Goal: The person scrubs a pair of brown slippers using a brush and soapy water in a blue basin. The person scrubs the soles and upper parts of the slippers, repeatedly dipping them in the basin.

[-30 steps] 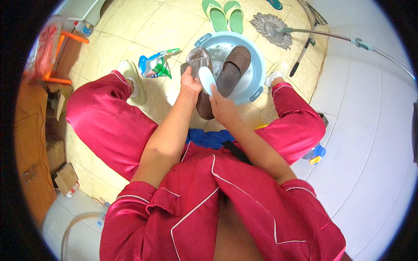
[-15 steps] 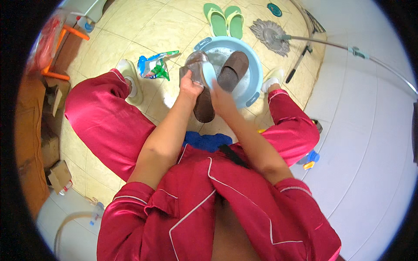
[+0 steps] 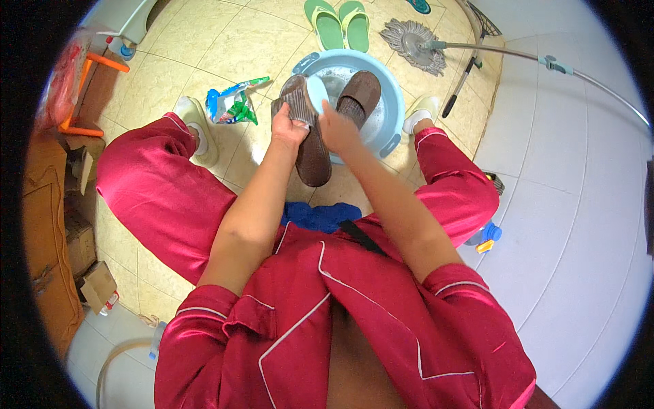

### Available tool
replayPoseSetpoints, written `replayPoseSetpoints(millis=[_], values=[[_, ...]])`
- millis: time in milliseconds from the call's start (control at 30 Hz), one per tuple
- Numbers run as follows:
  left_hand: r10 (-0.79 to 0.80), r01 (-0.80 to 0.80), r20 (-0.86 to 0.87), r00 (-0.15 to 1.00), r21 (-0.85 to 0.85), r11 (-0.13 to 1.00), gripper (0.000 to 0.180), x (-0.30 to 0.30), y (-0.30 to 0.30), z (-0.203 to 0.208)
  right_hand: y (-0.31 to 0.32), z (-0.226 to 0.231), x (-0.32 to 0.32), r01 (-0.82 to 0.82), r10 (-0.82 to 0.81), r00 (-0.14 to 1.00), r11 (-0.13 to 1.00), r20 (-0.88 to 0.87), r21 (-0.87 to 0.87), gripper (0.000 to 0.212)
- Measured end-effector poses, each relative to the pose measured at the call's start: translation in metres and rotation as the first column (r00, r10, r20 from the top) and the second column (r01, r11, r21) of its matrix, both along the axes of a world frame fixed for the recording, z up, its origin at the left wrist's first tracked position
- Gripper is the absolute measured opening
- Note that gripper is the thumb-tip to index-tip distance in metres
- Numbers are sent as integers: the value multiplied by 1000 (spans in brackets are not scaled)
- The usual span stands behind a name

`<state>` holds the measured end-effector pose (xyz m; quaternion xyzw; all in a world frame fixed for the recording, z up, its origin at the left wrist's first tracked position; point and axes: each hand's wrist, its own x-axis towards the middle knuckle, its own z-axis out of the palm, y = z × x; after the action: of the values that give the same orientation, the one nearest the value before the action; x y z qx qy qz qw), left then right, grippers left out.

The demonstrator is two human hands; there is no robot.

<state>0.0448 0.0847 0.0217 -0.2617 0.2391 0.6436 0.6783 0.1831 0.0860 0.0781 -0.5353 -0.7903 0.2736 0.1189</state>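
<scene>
My left hand (image 3: pixel 289 127) is closed on the strap of a dark brown slipper (image 3: pixel 313 159), tilted over the near left rim of a light blue basin (image 3: pixel 396 88). Closed around a light blue scrubbing brush (image 3: pixel 316 93), my right hand (image 3: pixel 338 131) holds it against the slipper's ribbed strap. The fingers of that hand partly hide the brush. A second brown slipper (image 3: pixel 361 91) leans inside the basin, where some water and suds show.
Green flip-flops (image 3: pixel 331 33) stand beyond the basin. A grey mop (image 3: pixel 413 48) lies to the right, its pole reaching the wall. Left of the basin is a crumpled blue and green plastic packet (image 3: pixel 233 103). A blue-capped bottle (image 3: pixel 488 233) sits beside my right knee.
The brush has shifted up and slightly left along the slipper's strap, with my right hand. My left hand keeps its hold on the slipper. The whole view has shifted slightly.
</scene>
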Motion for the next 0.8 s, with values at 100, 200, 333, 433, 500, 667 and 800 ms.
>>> replayPoseSetpoints(millis=[100, 200, 333, 433, 500, 667, 800], values=[[41, -41, 27, 999, -1, 999, 39, -1, -1, -12, -61, 25, 14, 67, -78, 994, 989, -80, -129, 42], [40, -39, 13, 999, -81, 996, 40, -3, 0, -19, -104, 32, 28, 93, -118, 989, 965, -87, -246, 45], [67, -61, 47, 997, -135, 989, 40, -10, 1, -27, -104, 35, 21, 179, -208, 978, 907, -34, -382, 43], [25, -20, 86, 996, -53, 998, 38, -23, -2, -47, -94, 24, 13, 172, -218, 970, 926, -105, -336, 43], [-41, 35, 123, 992, 51, 998, 36, -32, -3, -56, -94, 0, 17, 144, -209, 942, 958, -262, -247, 43], [-20, 14, -35, 999, -170, 985, 32, -22, 1, -36, -93, -9, 26, 195, -322, 862, 924, -391, -329, 43], [-100, 99, -1, 995, -156, 983, 31, -11, -6, -48, -86, -2, 23, 167, -255, 921, 942, -295, -291, 43]])
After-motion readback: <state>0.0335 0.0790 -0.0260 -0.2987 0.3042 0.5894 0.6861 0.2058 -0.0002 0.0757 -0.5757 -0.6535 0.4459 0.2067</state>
